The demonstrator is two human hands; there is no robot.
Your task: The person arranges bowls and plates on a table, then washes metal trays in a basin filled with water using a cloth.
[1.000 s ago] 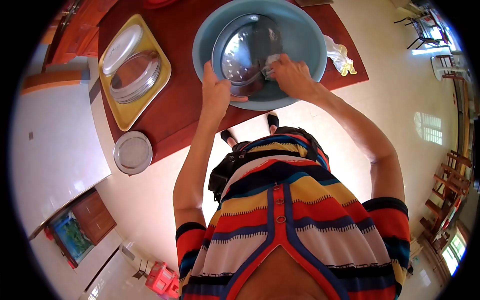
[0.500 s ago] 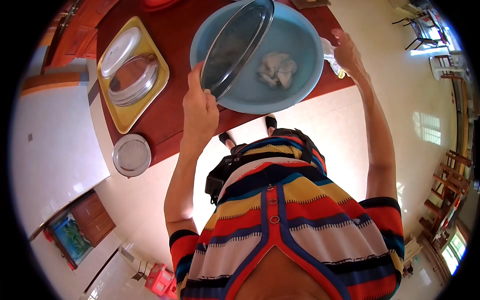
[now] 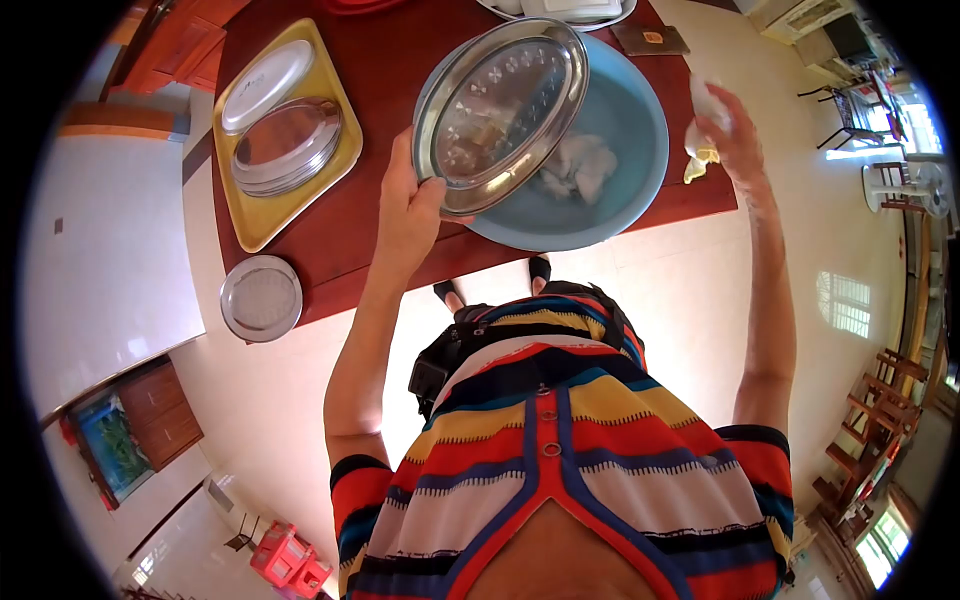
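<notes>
My left hand (image 3: 410, 210) grips the near-left rim of an oval stainless-steel plate (image 3: 520, 110), tilted up over a blue basin (image 3: 645, 150). Its shiny inner face, with an embossed pattern, shows. A crumpled white cloth (image 3: 588, 165) lies in the basin, partly hidden by the plate. Beyond the basin's right side, my right hand (image 3: 738, 140) closes around a white and yellow packet-like thing (image 3: 703, 163), whose exact kind I cannot make out.
At left on the red-brown table (image 3: 345, 235) lies a yellow tray (image 3: 345, 165) with a white oval dish (image 3: 268, 85) and stacked metal plates (image 3: 285, 150). A round metal plate (image 3: 261, 298) sits at the near-left corner. White dishes (image 3: 575, 8) stand behind the basin.
The plate has turned so its inner face shows more to the camera. My right hand has closed on the white and yellow thing and lifted it. The view has shifted slightly.
</notes>
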